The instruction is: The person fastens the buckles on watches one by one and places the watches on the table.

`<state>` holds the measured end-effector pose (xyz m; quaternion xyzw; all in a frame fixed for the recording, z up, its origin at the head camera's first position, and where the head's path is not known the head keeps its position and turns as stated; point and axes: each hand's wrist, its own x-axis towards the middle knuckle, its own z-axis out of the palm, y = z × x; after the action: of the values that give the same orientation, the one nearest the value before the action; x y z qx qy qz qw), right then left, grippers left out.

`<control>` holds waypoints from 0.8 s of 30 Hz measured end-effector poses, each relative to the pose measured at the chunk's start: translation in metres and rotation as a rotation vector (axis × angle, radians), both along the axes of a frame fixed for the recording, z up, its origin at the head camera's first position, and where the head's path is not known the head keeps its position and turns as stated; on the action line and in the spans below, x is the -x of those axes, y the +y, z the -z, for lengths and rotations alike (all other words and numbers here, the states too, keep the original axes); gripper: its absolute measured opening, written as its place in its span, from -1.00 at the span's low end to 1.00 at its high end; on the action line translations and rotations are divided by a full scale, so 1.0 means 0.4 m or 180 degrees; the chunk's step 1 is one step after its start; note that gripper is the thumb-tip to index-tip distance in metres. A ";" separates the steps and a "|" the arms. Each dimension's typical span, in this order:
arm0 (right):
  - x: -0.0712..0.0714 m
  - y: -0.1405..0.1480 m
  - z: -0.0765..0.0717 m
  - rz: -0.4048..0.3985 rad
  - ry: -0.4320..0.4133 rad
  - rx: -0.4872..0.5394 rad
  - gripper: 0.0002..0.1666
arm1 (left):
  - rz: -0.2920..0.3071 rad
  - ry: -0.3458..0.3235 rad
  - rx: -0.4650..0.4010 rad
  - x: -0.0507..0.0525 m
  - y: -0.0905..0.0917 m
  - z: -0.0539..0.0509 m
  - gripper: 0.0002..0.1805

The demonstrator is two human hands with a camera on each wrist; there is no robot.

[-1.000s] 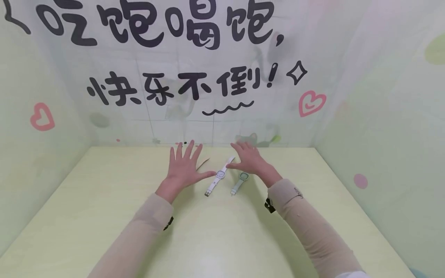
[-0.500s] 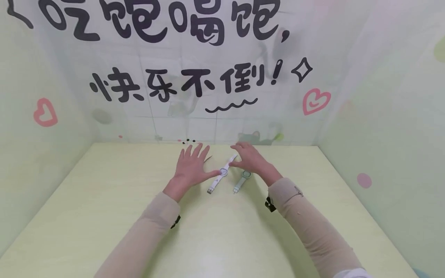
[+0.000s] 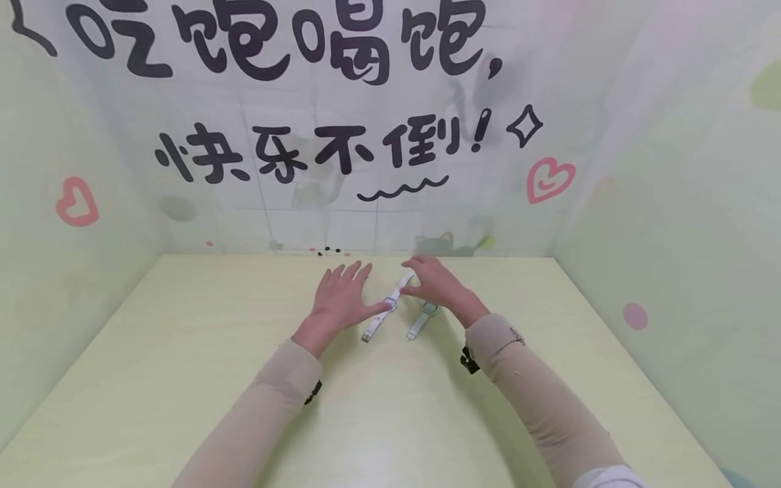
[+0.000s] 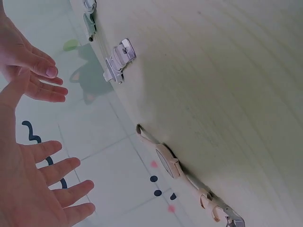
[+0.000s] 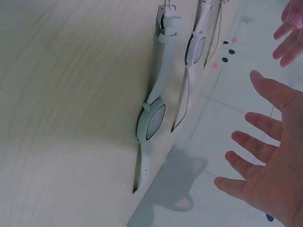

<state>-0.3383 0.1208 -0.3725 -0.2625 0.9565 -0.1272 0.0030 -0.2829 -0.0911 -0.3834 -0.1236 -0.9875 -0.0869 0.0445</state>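
Three wristwatches lie on the table. A white watch (image 3: 378,323) stretches slantwise between the hands in the head view. Beside it on the right is a pale green watch (image 5: 152,122), its far end under my right hand in the head view. The pinkish watch (image 4: 166,161) shows in the left wrist view; my left hand hides it from the head camera. My left hand (image 3: 342,299) hovers above the table with fingers spread, its thumb over the white watch. Fingers relaxed and apart, my right hand (image 3: 438,281) hangs over the green watch. Neither hand holds anything.
A pale wooden table (image 3: 366,420) spreads out beneath the arms. Printed curtain walls (image 3: 293,224) rise at its back edge and both sides. A dark wrist-worn device (image 3: 470,360) sits under the right cuff, with another (image 3: 313,393) under the left.
My left hand has moved right, toward the white watch, covering the thin strap end that showed earlier. My right hand's fingers have bent inward slightly. The watches stay where they lay.
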 end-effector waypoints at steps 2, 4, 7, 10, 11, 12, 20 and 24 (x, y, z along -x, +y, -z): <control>0.001 -0.003 0.004 0.0009 -0.0002 0.0010 -0.26 | -0.0007 -0.0004 0.0002 0.000 0.002 0.002 0.07; 0.001 -0.004 0.006 0.0021 0.0006 0.0026 -0.26 | -0.0024 0.0003 -0.0015 0.001 0.005 0.004 0.06; 0.003 -0.006 0.010 0.0014 0.0019 0.0027 -0.25 | -0.0072 0.0003 -0.0059 0.000 0.010 0.004 0.02; 0.002 -0.009 0.013 0.0018 0.0014 0.0037 -0.25 | -0.0127 -0.0024 -0.0111 -0.001 0.015 0.003 -0.02; 0.001 -0.009 0.013 0.0023 0.0006 0.0045 -0.26 | -0.0146 -0.0047 -0.0127 -0.002 0.016 0.003 -0.04; 0.000 -0.010 0.014 0.0022 -0.0009 0.0054 -0.26 | -0.0166 -0.0079 -0.0144 -0.003 0.017 0.004 -0.06; -0.009 -0.015 0.013 0.0034 -0.0063 0.0032 -0.27 | -0.0234 -0.0207 -0.0045 -0.011 0.023 0.007 -0.28; -0.001 -0.013 0.009 0.0062 -0.0083 -0.0012 -0.28 | -0.0239 -0.0244 -0.0108 -0.005 0.021 0.004 -0.33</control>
<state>-0.3378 0.1156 -0.3760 -0.2515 0.9591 -0.1289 0.0148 -0.2809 -0.0825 -0.3850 -0.0823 -0.9908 -0.1065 0.0120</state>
